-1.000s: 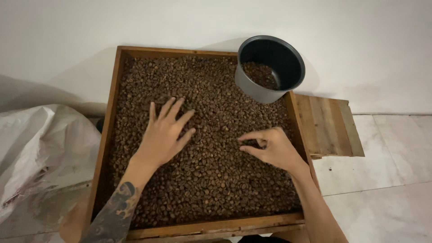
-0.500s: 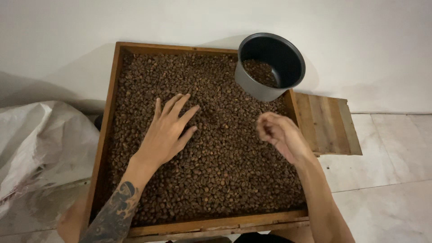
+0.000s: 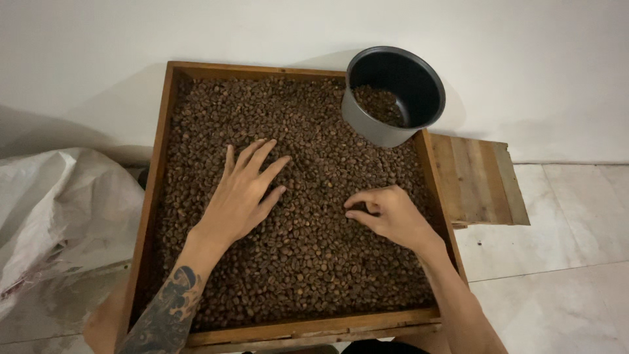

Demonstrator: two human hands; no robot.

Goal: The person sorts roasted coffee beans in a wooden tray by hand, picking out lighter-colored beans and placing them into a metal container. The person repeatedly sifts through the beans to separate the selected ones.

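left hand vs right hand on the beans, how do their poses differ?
The left hand lies flat, palm down, fingers spread over the coffee beans; the right hand is curled, thumb and fingertips pinched together at the beans. The left hand sits near the middle of the wooden tray; the right hand is nearer the tray's right side, below the dark pot. Both touch the beans.

— What sort of place is this?
— A plain home or small roasting workroom: a wooden tray (image 3: 152, 196) of coffee beans (image 3: 308, 262) on pale floor tiles (image 3: 563, 262), bare white wall (image 3: 131, 39), woven sack (image 3: 59, 216).
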